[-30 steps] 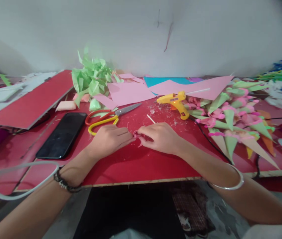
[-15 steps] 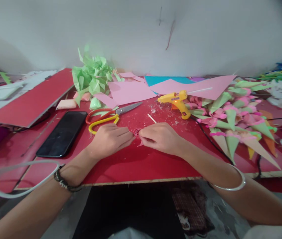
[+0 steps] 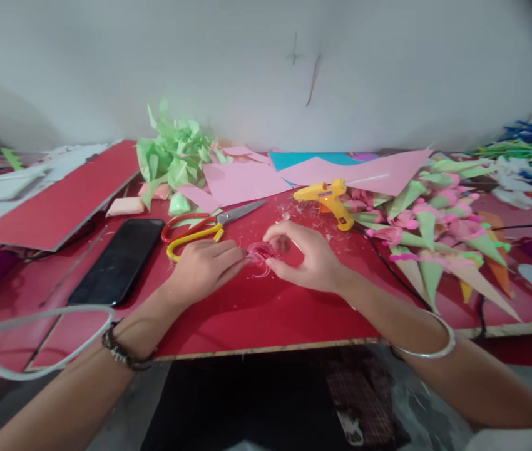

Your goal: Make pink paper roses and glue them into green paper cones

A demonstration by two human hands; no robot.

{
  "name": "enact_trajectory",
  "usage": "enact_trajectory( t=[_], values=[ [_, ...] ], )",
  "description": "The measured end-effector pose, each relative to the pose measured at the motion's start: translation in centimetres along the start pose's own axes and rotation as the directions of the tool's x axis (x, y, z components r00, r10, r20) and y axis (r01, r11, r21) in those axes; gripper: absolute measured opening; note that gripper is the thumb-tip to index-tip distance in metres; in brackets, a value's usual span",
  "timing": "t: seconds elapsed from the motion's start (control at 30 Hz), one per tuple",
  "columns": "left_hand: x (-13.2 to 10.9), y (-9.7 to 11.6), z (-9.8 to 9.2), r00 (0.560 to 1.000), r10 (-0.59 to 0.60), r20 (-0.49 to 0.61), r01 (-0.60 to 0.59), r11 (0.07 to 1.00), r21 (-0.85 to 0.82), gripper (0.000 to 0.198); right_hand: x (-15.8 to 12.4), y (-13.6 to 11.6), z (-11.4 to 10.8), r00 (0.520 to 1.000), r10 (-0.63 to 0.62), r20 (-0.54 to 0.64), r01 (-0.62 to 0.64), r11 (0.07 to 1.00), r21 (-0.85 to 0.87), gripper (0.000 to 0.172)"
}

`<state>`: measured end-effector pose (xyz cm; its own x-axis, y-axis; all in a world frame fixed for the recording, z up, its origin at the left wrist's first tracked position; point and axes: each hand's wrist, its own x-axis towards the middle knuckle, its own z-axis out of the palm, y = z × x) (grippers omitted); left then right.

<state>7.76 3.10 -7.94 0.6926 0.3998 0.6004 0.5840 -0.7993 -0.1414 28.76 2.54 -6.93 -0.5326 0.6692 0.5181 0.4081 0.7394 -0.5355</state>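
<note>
A loosened coil of thin pink strip [image 3: 260, 255], looking like rolled paper, is between my two hands over the red tabletop. My left hand [image 3: 207, 266] is closed, thumb and index finger pinching the coil's left edge. At the coil's right side my right hand [image 3: 310, 257] is open, its thumb and curled fingers apart, the thumb tip close to the loops; I cannot tell whether it touches them. A thin pale stick [image 3: 296, 242] shows against the right hand's fingers, partly hidden. Scissors [image 3: 221, 222] with red and yellow handles lie just beyond my left hand.
A yellow glue gun [image 3: 327, 199] with a black cord lies beyond my right hand. Paper cone flowers [image 3: 430, 225] are heaped at right. A phone [image 3: 118, 260] lies at left, near a red board [image 3: 59, 197]. Green crumpled paper [image 3: 174, 147] and pink sheets [image 3: 247, 180] are at the back.
The pink coil has loosened into wider loops. My right hand has opened and its fingers have spread from the coil. My left hand keeps its pinch. The view has tilted up slightly.
</note>
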Motion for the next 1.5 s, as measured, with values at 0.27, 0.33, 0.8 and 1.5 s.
enact_trajectory(
  t=[0.27, 0.33, 0.8, 1.5],
  values=[
    [-0.1, -0.2, 0.3, 0.999, -0.034, -0.004, 0.034, 0.999, -0.001, 0.019, 0.5, 0.5, -0.4, 0.968, 0.005, 0.252, -0.016, 0.999, 0.042, 0.045],
    [0.0, -0.1, 0.2, 0.999, -0.043, 0.017, 0.043, 0.999, 0.001, 0.019, 0.5, 0.7, -0.2, 0.968, 0.015, 0.251, -0.024, 0.999, 0.036, 0.044],
    [0.3, 0.6, 0.0, 0.996, -0.039, 0.080, 0.053, 0.979, -0.195, 0.016, 0.4, 0.5, 0.8, 0.982, 0.011, 0.189, -0.005, 1.000, -0.028, 0.030],
    [0.2, 0.7, 0.4, 0.995, -0.057, 0.084, 0.079, 0.955, -0.284, 0.019, 0.5, -0.2, 1.2, 0.998, 0.019, 0.055, -0.019, 1.000, 0.000, 0.019]
  ],
)
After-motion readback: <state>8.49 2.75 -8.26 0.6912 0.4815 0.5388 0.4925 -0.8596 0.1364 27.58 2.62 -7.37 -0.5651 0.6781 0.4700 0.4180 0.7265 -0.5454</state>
